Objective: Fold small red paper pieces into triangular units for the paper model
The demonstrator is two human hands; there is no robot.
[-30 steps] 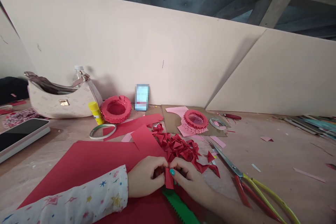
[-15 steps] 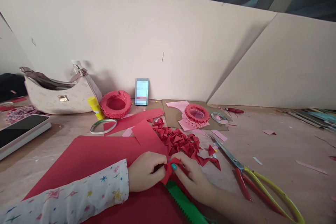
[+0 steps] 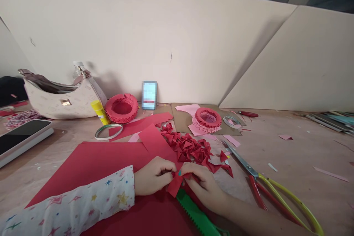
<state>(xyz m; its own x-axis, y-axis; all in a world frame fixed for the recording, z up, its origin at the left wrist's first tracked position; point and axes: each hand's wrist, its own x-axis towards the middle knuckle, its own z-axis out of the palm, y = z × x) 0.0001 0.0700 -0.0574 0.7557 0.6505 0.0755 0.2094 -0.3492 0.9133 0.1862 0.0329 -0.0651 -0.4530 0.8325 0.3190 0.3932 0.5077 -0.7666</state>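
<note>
While the left hand (image 3: pixel 153 180) and the right hand (image 3: pixel 203 186) meet over the big red sheet (image 3: pixel 91 166), both pinch one small red paper piece (image 3: pixel 175 185) between closed fingertips, just above a green serrated strip (image 3: pixel 193 212). The beige handbag (image 3: pixel 59 99) stands at the far left by the wall, with a bottle (image 3: pixel 78 72) rising behind it. The red paper ring (image 3: pixel 121 107) looks hollow. Folded red triangles (image 3: pixel 190 147) lie beyond the hands; scissors (image 3: pixel 265 188) lie right. The surface (image 3: pixel 298 162) is more open toward the right edge.
</note>
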